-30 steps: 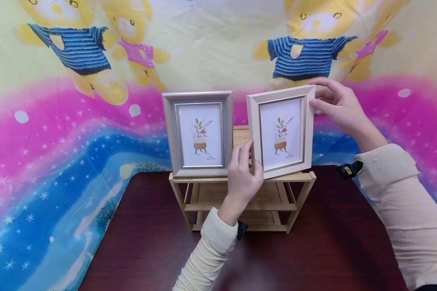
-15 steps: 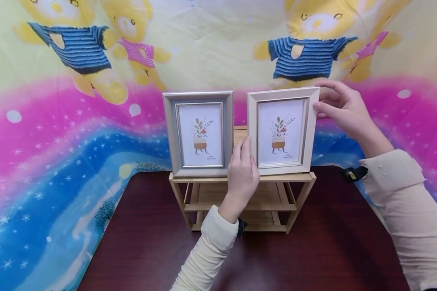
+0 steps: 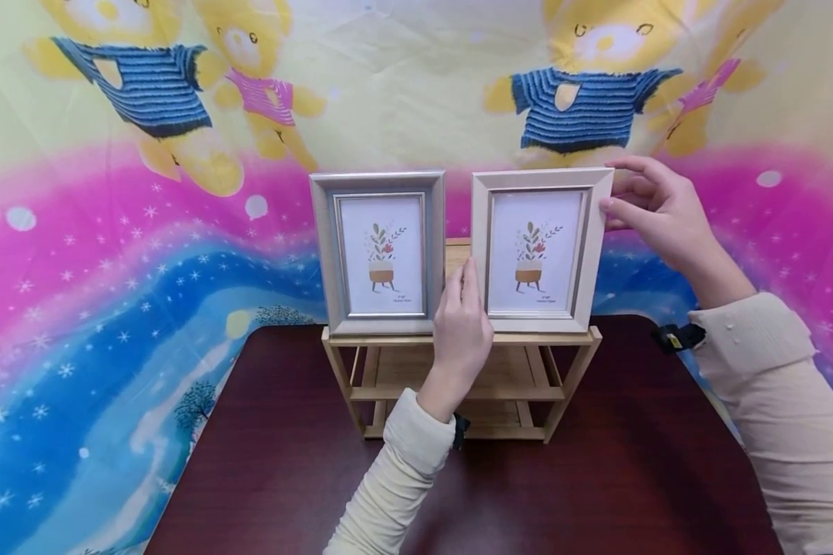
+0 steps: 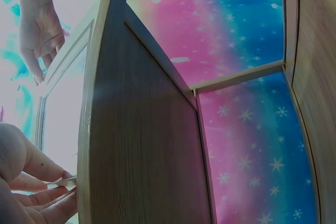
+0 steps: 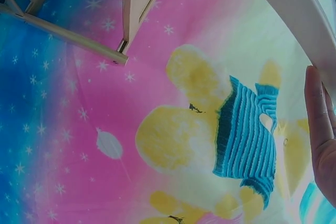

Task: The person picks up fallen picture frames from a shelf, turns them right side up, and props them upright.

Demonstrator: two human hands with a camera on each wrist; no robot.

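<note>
A pale cream picture frame with a potted-plant print stands upright on the right of the top of a small wooden shelf rack. My left hand pinches its lower left side; in the left wrist view, the thumb and fingers meet on the frame's edge close to the shelf board. My right hand grips the upper right side, thumb on the front and fingers behind. To the left, a silvery-grey picture frame with the same print stands on the rack, a gap between the two.
The rack stands on a dark reddish-brown table. Behind hangs a cloth backdrop printed with teddy bears and snowflakes. The rack's lower shelves lie below the frames.
The cream picture frame has turned to face more squarely forward, its tilted lower edge now level on the rack. My right hand has moved slightly right and down with it.
</note>
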